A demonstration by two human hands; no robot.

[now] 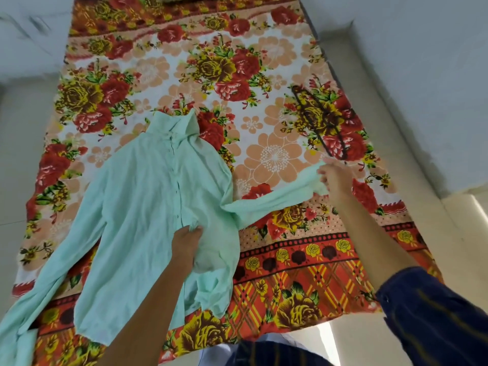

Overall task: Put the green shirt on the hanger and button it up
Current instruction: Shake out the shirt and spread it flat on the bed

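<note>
Shirt-spreading stage of the task, before any hanging. Nearest the viewer, the left hand (186, 240) rests on the lower front of the green shirt (148, 207), its fingers (195, 229) pinching a small gather of fabric just beside the button placket. The shirt lies front-up on a floral bedsheet (264, 75), collar pointing away from the viewer, one sleeve trailing off toward the near left corner of the sheet. To the right of the shirt's body, the right hand (334, 178) grasps the end of the other sleeve (277, 199), fingers closed around the cuff and drawing it outward, away from the body panel. Farther off, beyond that cuff and well apart from the collar, a dark hanger (324, 122) lies flat on the sheet, hard to pick out against the printed roses. Whether the placket is fastened cannot be told for certain. Judged from this layout, the next move calls for letting go of the sleeve, fetching the hanger, and working it into the shoulders through the collar or open front, after which buttoning can begin.
</note>
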